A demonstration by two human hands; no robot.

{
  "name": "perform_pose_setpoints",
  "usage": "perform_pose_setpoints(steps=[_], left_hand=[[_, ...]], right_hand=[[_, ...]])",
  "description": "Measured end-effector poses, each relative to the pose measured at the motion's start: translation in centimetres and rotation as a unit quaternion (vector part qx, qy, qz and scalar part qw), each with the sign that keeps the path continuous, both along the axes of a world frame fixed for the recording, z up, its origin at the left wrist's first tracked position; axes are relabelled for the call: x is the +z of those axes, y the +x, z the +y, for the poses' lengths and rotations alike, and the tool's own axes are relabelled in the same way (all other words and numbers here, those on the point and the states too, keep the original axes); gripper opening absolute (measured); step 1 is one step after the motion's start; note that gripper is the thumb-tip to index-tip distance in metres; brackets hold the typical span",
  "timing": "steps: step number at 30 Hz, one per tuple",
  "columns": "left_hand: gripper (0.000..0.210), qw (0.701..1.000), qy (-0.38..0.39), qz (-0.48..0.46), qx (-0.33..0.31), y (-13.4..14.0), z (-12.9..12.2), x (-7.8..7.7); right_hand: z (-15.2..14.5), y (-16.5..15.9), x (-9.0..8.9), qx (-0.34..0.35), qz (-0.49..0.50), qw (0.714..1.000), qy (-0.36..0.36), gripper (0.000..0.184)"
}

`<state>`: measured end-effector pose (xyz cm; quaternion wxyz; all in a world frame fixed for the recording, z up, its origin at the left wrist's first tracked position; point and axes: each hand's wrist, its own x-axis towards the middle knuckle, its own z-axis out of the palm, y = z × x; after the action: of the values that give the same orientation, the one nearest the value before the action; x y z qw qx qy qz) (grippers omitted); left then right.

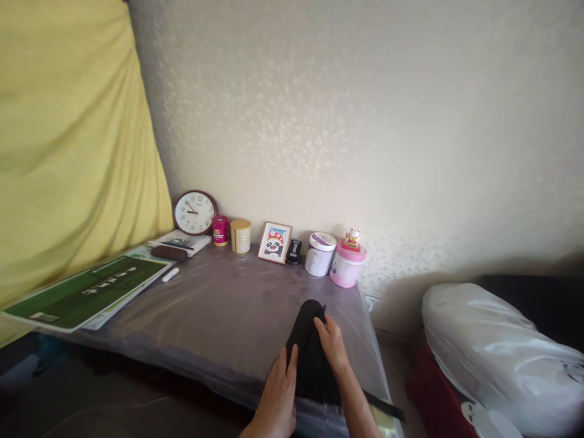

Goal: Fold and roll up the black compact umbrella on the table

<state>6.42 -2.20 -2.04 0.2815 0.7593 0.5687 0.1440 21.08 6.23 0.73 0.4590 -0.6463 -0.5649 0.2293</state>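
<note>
A black, soft-looking bag [312,365] lies at the near edge of the table, with a dark strap [385,406] trailing to the right. My right hand [333,345] grips it near its upper right side, thumb on top and fingers curled over the far side. Along its left side my left hand [279,386] presses, fingers pointing forward and the thumb side against the fabric. Between them the hands hold the bag from both sides. Its underside and the undersides of my fingers are hidden.
Along the wall stand a round clock [196,212], a pink tin [220,231], a yellow-lidded can [240,236], a panda picture [274,242], a black device [294,251] and two tubs [320,255]. Green sheets [91,292] lie left. A white plastic-wrapped bundle [493,347] sits right.
</note>
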Motion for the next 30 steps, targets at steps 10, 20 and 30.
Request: perform_pose_setpoints(steps=[10, 20, 30], left_hand=[[0.077, 0.998, 0.048, 0.046, -0.01, 0.0, 0.6, -1.7], [0.073, 0.994, 0.109, 0.01, -0.023, -1.8, 0.4, -3.3], [0.044, 0.961, 0.274, -0.024, 0.017, -1.2, 0.3, -0.6]], right_hand=[[1.9, -2.8, -1.6, -0.016, -0.073, 0.996, -0.053, 0.032], [1.0, -3.7, 0.3, 0.103, -0.077, 0.984, -0.124, 0.019], [0.0, -4.2, 1.2, 0.163, -0.163, 0.966, -0.115, 0.025]])
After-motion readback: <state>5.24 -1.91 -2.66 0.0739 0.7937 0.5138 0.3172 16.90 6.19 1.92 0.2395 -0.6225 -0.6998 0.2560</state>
